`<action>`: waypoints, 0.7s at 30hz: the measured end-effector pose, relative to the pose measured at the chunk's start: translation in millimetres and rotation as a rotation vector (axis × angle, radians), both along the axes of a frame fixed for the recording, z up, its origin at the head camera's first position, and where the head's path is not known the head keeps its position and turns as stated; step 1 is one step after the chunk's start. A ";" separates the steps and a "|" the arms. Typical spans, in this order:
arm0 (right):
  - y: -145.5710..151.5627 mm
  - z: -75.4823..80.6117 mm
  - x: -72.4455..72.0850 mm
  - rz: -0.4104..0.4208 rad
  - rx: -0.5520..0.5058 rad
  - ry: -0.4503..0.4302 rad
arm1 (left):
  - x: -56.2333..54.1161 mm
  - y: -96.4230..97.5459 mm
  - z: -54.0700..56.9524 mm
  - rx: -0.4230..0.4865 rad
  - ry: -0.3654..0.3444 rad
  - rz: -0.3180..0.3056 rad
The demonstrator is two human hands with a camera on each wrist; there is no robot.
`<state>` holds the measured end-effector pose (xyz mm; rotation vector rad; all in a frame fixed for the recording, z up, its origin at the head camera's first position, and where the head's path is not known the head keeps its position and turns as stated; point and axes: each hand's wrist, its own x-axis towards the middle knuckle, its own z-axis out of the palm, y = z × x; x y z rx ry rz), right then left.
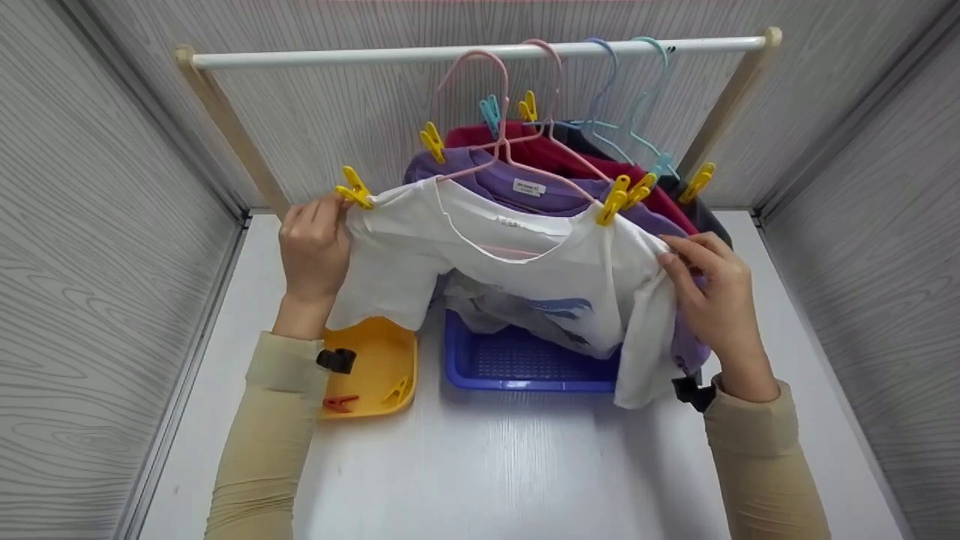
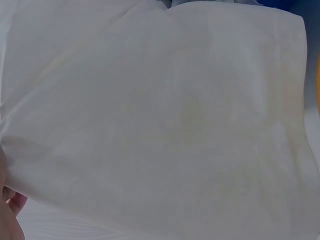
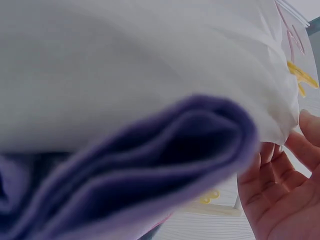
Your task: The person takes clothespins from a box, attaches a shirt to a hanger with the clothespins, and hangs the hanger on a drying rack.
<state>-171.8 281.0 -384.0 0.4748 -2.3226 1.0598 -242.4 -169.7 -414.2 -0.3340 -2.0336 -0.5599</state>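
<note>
A white shirt [image 1: 405,240] hangs on a pink hanger [image 1: 504,97], its front facing me. Yellow clothespins grip its left shoulder [image 1: 355,189] and its right shoulder [image 1: 613,201]. My left hand [image 1: 315,236] pinches the cloth beside the left clothespin; that hand shows only at the edge of the left wrist view. With thumb and fingers my right hand [image 1: 709,289] pinches the top of the right sleeve, as the right wrist view confirms. Behind the white shirt hangs a purple garment [image 1: 480,169], whose folded end fills the foreground of the right wrist view.
A white rod [image 1: 337,56] between wooden posts carries several hangers. Red [image 1: 472,135] and dark garments hang farther back, with more clothespins. Below stand a blue basket [image 1: 525,386], partly covered by the shirt, and a yellow-orange basin [image 1: 375,360] holding red and yellow clothespins.
</note>
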 end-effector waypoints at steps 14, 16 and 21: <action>-15.4 2.1 -17.8 -0.062 -0.037 0.049 | -29.4 0.4 13.0 0.007 -0.129 0.087; -18.2 3.0 -19.7 -0.072 -0.051 0.059 | -32.5 1.1 16.9 0.022 -0.164 0.107; -24.7 6.6 -21.9 -0.089 -0.100 0.061 | -36.8 1.2 25.5 0.020 -0.214 0.169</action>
